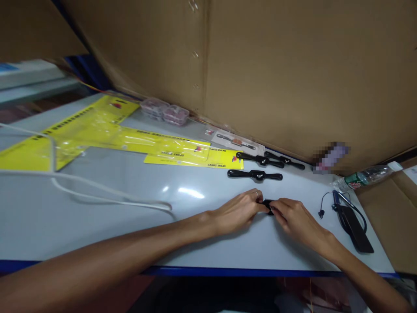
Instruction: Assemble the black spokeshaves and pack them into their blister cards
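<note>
My left hand [239,211], with a ring on one finger, is closed on the left end of a black spokeshave [268,208] low over the table. From the other side, the fingers of my right hand [294,217] pinch the same tool. Only its middle shows; both ends are hidden by my hands. Just beyond my hands lies another black spokeshave [256,175]. Two more, a left spokeshave [260,160] and a right spokeshave [286,161], lie behind it near the cardboard wall.
Yellow packaging cards [156,141] with clear plastic covers spread across the back left. Behind them stand small clear boxes [176,115]. A white cable [107,191] crosses the table [130,234] at left. At right lie a plastic bottle [365,176], earphones [321,213] and a dark flat object [355,230].
</note>
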Demonstrator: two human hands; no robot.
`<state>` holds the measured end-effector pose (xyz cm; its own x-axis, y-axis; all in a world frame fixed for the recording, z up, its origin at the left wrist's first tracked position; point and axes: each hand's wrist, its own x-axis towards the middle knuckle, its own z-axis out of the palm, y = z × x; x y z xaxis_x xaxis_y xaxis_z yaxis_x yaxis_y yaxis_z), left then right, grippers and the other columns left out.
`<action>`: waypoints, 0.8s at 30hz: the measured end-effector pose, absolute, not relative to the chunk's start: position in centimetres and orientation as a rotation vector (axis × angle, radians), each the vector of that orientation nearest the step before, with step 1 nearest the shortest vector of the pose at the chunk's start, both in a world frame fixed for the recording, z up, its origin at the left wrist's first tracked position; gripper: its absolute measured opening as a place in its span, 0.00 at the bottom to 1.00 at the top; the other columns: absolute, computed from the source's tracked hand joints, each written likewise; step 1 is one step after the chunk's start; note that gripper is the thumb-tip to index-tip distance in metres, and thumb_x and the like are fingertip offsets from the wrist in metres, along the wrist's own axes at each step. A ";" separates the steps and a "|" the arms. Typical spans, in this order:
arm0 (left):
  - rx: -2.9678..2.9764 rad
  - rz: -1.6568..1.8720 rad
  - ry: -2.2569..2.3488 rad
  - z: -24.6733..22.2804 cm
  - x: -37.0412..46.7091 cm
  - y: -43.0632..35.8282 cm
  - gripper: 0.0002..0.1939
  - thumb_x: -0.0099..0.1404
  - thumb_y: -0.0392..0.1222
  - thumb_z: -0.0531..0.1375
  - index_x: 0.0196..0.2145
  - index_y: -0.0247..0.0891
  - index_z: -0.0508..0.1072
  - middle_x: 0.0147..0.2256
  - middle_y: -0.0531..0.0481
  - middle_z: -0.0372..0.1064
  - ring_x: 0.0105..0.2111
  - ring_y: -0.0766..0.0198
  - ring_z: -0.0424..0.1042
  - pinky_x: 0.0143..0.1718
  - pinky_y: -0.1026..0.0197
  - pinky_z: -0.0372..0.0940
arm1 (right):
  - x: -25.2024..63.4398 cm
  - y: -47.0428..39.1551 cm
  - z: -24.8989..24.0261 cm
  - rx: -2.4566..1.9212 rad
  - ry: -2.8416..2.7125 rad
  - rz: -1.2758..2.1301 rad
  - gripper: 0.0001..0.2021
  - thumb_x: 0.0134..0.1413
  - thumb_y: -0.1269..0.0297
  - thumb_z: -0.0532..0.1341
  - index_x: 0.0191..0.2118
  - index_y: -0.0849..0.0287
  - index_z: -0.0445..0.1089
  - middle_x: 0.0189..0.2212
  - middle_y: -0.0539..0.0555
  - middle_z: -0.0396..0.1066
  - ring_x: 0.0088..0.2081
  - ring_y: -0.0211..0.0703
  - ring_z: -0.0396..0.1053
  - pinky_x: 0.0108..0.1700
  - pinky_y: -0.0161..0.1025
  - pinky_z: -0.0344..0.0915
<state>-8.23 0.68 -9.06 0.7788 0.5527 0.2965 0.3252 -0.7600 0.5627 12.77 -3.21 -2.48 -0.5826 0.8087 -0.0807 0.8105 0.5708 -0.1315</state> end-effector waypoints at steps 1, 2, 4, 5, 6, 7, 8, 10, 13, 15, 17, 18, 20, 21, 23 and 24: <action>2.476 0.616 0.658 -9.0 -8.2 0.7 0.31 0.51 0.19 0.57 0.49 0.42 0.79 0.43 0.45 0.71 0.43 0.56 0.72 0.44 0.58 0.69 | 12.7 -3.2 -2.5 1.420 2.770 -0.262 0.09 0.64 0.77 0.57 0.43 0.60 0.73 0.35 0.55 0.75 0.35 0.45 0.74 0.38 0.40 0.67; 2.476 0.608 0.658 -9.0 -8.3 0.7 0.31 0.51 0.19 0.57 0.49 0.42 0.79 0.43 0.45 0.71 0.43 0.56 0.72 0.44 0.58 0.69 | 12.7 -3.2 -2.5 1.418 2.768 -0.271 0.09 0.64 0.77 0.57 0.44 0.60 0.73 0.35 0.54 0.75 0.35 0.45 0.74 0.38 0.40 0.67; 2.482 0.604 0.662 -9.0 -8.3 0.7 0.31 0.52 0.19 0.57 0.49 0.42 0.80 0.43 0.45 0.71 0.43 0.56 0.72 0.44 0.57 0.69 | 12.6 -3.2 -2.6 1.422 2.769 -0.250 0.08 0.65 0.76 0.56 0.42 0.61 0.73 0.34 0.55 0.75 0.34 0.45 0.74 0.38 0.40 0.67; 2.487 0.606 0.663 -9.0 -8.3 0.7 0.31 0.52 0.19 0.57 0.49 0.42 0.80 0.42 0.45 0.71 0.43 0.56 0.72 0.44 0.57 0.69 | 12.6 -3.2 -2.6 1.428 2.776 -0.230 0.08 0.65 0.75 0.57 0.40 0.61 0.73 0.34 0.56 0.75 0.34 0.46 0.74 0.38 0.41 0.67; 2.492 0.612 0.662 -9.0 -8.3 0.7 0.31 0.53 0.19 0.57 0.49 0.41 0.80 0.42 0.45 0.71 0.43 0.56 0.72 0.44 0.57 0.69 | 12.5 -3.2 -2.7 1.441 2.785 -0.215 0.07 0.65 0.75 0.57 0.38 0.61 0.73 0.34 0.56 0.74 0.34 0.46 0.73 0.38 0.41 0.67; 2.496 0.620 0.662 -9.1 -8.3 0.7 0.31 0.53 0.19 0.56 0.49 0.41 0.80 0.42 0.45 0.71 0.43 0.56 0.72 0.44 0.57 0.68 | 12.4 -3.2 -2.8 1.460 2.792 -0.212 0.07 0.64 0.75 0.58 0.37 0.61 0.72 0.34 0.56 0.74 0.34 0.46 0.73 0.38 0.40 0.66; 2.498 0.629 0.660 -9.1 -8.3 0.7 0.30 0.53 0.19 0.56 0.49 0.41 0.80 0.42 0.45 0.71 0.43 0.56 0.72 0.44 0.58 0.68 | 12.4 -3.2 -2.8 1.488 2.797 -0.226 0.07 0.63 0.76 0.58 0.36 0.61 0.72 0.34 0.56 0.74 0.34 0.45 0.72 0.38 0.40 0.66; 2.497 0.645 0.654 -9.1 -8.2 0.6 0.31 0.53 0.19 0.56 0.50 0.42 0.79 0.42 0.45 0.71 0.42 0.57 0.72 0.43 0.58 0.68 | 12.3 -3.2 -2.8 1.552 2.804 -0.303 0.07 0.61 0.77 0.58 0.38 0.60 0.72 0.34 0.55 0.74 0.34 0.44 0.72 0.38 0.39 0.65; 2.489 0.649 0.653 -9.2 -8.2 0.6 0.31 0.53 0.19 0.56 0.49 0.42 0.79 0.41 0.46 0.71 0.41 0.58 0.72 0.42 0.60 0.68 | 12.3 -3.2 -3.0 1.588 2.822 -0.438 0.09 0.62 0.77 0.57 0.43 0.59 0.71 0.35 0.54 0.75 0.35 0.44 0.72 0.38 0.38 0.63; 2.493 0.641 0.657 -9.1 -8.2 0.6 0.30 0.53 0.19 0.56 0.48 0.42 0.80 0.41 0.46 0.71 0.41 0.58 0.72 0.42 0.60 0.68 | 12.4 -3.3 -3.3 1.620 2.831 -0.497 0.09 0.62 0.77 0.56 0.41 0.58 0.72 0.33 0.52 0.75 0.33 0.42 0.72 0.36 0.37 0.62; 2.501 0.637 0.657 -9.2 -8.2 0.7 0.30 0.52 0.19 0.56 0.48 0.42 0.80 0.41 0.46 0.71 0.41 0.58 0.72 0.41 0.60 0.68 | 12.4 -3.4 -3.8 1.714 2.824 -0.546 0.08 0.61 0.76 0.56 0.37 0.58 0.71 0.29 0.50 0.74 0.28 0.40 0.70 0.33 0.36 0.59; 2.505 0.638 0.654 -9.2 -8.2 0.7 0.30 0.52 0.19 0.56 0.48 0.42 0.80 0.41 0.46 0.71 0.41 0.58 0.72 0.41 0.60 0.68 | 12.5 -3.6 -4.0 1.780 2.814 -0.570 0.08 0.61 0.75 0.57 0.35 0.57 0.71 0.27 0.49 0.73 0.27 0.39 0.68 0.31 0.36 0.58; 2.509 0.642 0.652 -9.3 -8.2 0.7 0.30 0.52 0.19 0.57 0.48 0.42 0.80 0.41 0.46 0.71 0.41 0.58 0.72 0.42 0.59 0.68 | 12.5 -3.8 -4.2 1.915 2.781 -0.620 0.08 0.61 0.74 0.57 0.34 0.57 0.71 0.24 0.47 0.71 0.25 0.38 0.66 0.30 0.35 0.57; 2.507 0.645 0.653 -9.4 -8.2 0.7 0.31 0.52 0.19 0.57 0.48 0.42 0.80 0.42 0.45 0.71 0.41 0.58 0.72 0.42 0.59 0.68 | 12.6 -3.9 -4.2 1.952 2.765 -0.652 0.08 0.62 0.73 0.57 0.34 0.57 0.71 0.24 0.47 0.71 0.24 0.38 0.66 0.30 0.35 0.57; 2.501 0.653 0.658 -9.5 -8.2 0.7 0.31 0.52 0.19 0.57 0.49 0.42 0.80 0.42 0.45 0.70 0.41 0.58 0.72 0.42 0.59 0.68 | 12.8 -3.9 -3.7 1.917 2.754 -0.721 0.08 0.64 0.72 0.57 0.36 0.57 0.73 0.25 0.47 0.73 0.26 0.38 0.68 0.31 0.35 0.59; 2.497 0.659 0.660 -9.5 -8.2 0.7 0.32 0.52 0.19 0.57 0.50 0.42 0.79 0.42 0.45 0.70 0.41 0.58 0.72 0.43 0.59 0.68 | 12.9 -3.9 -3.3 1.850 2.760 -0.742 0.09 0.64 0.73 0.57 0.38 0.57 0.74 0.28 0.48 0.74 0.28 0.39 0.70 0.33 0.35 0.61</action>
<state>-8.22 0.70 -9.48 0.7689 0.5512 0.3241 0.3248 -0.7733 0.5446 12.91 -3.86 -3.35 -0.3852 0.9226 -0.0218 0.8093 0.3263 -0.4884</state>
